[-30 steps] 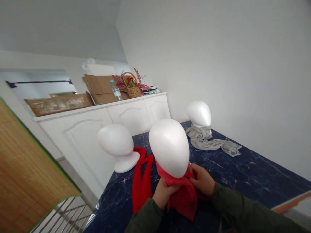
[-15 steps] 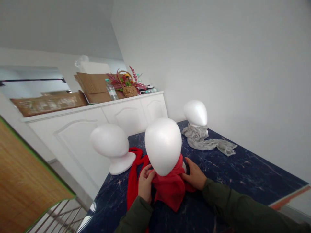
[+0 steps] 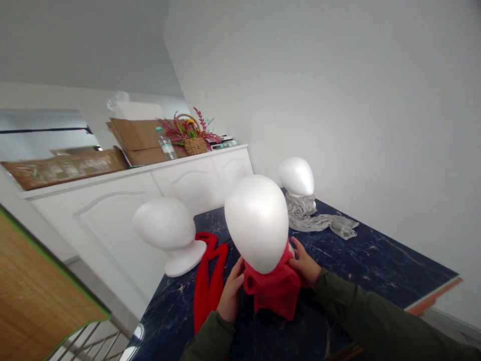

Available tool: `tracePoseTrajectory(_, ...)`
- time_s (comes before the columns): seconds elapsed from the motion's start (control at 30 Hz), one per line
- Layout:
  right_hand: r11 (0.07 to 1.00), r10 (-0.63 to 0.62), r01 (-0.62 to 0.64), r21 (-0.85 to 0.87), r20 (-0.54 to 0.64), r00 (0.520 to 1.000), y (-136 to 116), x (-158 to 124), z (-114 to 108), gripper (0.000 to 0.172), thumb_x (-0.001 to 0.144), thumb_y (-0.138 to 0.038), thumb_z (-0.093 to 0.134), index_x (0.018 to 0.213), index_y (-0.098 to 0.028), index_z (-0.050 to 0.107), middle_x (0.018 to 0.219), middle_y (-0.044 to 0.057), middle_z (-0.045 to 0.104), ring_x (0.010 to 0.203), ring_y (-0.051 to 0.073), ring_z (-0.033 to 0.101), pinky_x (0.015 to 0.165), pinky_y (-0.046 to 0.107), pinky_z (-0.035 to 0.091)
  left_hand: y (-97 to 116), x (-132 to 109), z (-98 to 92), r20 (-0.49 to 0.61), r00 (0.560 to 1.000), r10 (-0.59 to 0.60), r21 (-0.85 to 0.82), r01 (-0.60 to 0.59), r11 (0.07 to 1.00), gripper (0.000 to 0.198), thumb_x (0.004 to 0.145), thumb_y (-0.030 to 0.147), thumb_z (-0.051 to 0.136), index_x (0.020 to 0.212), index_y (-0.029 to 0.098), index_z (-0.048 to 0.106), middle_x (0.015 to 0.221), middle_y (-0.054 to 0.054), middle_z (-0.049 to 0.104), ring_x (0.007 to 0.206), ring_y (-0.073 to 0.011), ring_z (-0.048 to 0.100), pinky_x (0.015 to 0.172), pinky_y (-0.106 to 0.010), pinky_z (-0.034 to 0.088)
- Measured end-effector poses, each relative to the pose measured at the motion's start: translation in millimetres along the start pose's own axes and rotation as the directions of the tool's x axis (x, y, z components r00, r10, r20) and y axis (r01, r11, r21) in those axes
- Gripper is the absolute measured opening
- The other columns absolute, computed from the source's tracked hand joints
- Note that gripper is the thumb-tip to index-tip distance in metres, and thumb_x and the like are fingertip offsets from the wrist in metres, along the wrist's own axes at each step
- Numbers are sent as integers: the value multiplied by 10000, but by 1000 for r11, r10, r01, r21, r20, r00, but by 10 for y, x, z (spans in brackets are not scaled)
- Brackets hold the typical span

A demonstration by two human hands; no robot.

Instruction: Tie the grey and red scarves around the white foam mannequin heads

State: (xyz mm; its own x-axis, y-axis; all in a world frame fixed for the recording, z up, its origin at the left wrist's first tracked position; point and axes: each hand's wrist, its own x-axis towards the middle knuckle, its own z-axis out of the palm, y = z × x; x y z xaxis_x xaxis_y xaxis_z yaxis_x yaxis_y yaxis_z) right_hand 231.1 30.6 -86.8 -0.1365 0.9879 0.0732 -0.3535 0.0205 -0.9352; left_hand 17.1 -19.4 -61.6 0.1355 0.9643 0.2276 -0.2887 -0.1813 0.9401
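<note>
The left hand (image 3: pixel 230 293) and right hand (image 3: pixel 305 264) flanked the coral scarf (image 3: pixel 280 291), fingers at its two sides; whether either pinched the cloth could not be told from this angle. The scarf lay between them, its length curving around the neck of the middle foam head (image 3: pixel 257 220), its loose end pointing down the near side. A red scarf (image 3: pixel 206 286) lay left of the left hand; rightward, dark table (image 3: pixel 379 260) stretched to its edge.
</note>
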Motion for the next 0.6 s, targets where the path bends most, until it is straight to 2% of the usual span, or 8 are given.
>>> tracePoseTrajectory(0.07,990,49,-62,124,104,993,-85,-24,-41,922,543,-226,657,1310,-199,146,1091,107,554,838,231,593,739,381,461,19,-16,25,81,996,21,-13,-20,1000,528,702,350,533,1210,229,457,1323,-35,391,1230,-262,302,1019,-374,261)
tracePoseTrajectory(0.13,979,48,-81,187,175,983,-167,-37,-112,786,545,-251,684,1236,-193,315,998,90,605,828,240,597,736,384,461,39,-33,60,151,988,38,-27,-34,999,555,692,390,520,1219,230,448,1338,-48,367,1240,-267,283,1019,-400,245)
tracePoseTrajectory(0.2,976,26,-65,207,185,982,-222,-34,-217,658,565,-282,694,1154,-189,416,1002,92,607,879,242,584,768,383,452,51,-48,91,186,982,28,-20,-24,999,579,683,434,506,1225,243,440,1333,-57,373,1241,-275,279,1011,-429,240)
tracePoseTrajectory(0.27,983,17,-45,179,159,987,-252,-20,-356,609,584,-305,689,1131,-203,443,1042,96,593,916,247,571,780,392,449,61,-60,106,213,977,-9,17,5,1000,608,659,465,520,1225,258,439,1309,-63,406,1232,-285,295,1000,-449,243)
tracePoseTrajectory(0.33,993,6,-17,116,98,995,-278,0,-537,601,586,-325,683,1130,-213,452,1062,102,583,923,258,569,769,404,456,80,-71,110,221,974,-41,63,28,998,613,643,466,542,1214,264,452,1279,-64,445,1216,-292,322,987,-447,260)
tracePoseTrajectory(0.43,998,-33,36,58,-56,998,-346,50,-890,623,568,-323,680,1138,-222,451,1039,112,593,909,277,575,732,413,476,125,-87,104,140,990,-32,85,20,996,560,671,448,520,1194,254,472,1246,-66,481,1184,-294,369,953,-426,309)
tracePoseTrajectory(0.6,994,-113,107,-36,-335,935,-503,233,-1474,640,557,-289,650,1158,-227,440,914,103,635,813,287,605,658,411,500,118,-53,38,25,999,22,155,-25,988,494,709,414,503,1154,199,487,1176,-112,528,1103,-273,458,928,-414,332)
